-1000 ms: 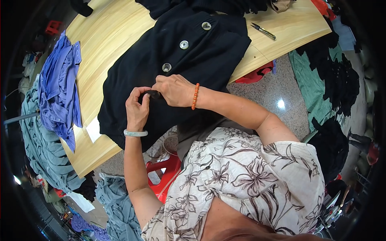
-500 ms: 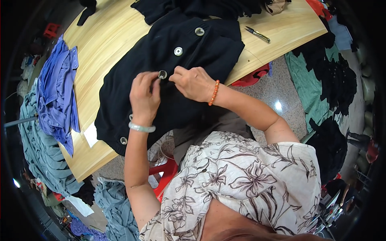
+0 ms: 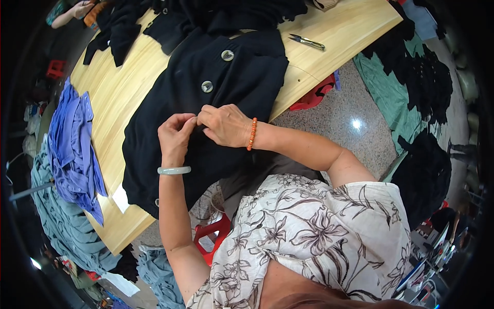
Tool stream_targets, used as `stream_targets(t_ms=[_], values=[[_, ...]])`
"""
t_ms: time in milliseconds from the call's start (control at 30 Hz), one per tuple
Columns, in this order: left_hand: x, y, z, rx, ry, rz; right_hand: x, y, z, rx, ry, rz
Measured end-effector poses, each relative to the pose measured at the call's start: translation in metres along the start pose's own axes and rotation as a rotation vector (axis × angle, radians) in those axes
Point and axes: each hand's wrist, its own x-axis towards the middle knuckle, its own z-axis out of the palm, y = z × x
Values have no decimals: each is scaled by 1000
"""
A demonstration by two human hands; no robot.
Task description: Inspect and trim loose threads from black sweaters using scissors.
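A black knit garment with large round buttons lies over the near part of the wooden table. Two of its buttons, the upper button and the one below it, show above my hands. My left hand, a pale bangle on its wrist, is closed in a pinch just over the garment. Against its fingertips come those of my right hand, also pinched, an orange bead bracelet behind it. Whatever sits between the fingertips is hidden. Another button shows partly beside my left forearm.
Thread snips lie on the wooden table at the right. More black garments spread along the far side. Purple garments hang over the left edge, grey-green ones beyond. Another person's hand shows at the far left.
My fingertips, apart before, now meet, and the button between them is covered. The view has shifted, showing more black cloth and another person's hand at the far left.
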Motion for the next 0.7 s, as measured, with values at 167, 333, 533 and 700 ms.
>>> stream_targets(t_ms=[167,333,533,700], values=[[-3,-4,-3,-243,14,-97,4,-3,-1,106,2,84],[-7,1,-6,-142,-77,-130,-4,3,2,13,-39,30],[-33,-9,-1,253,-18,276,2,3,-1,-14,-164,61],[-35,-19,-7,356,61,389,7,-3,-2,-51,-286,-4]])
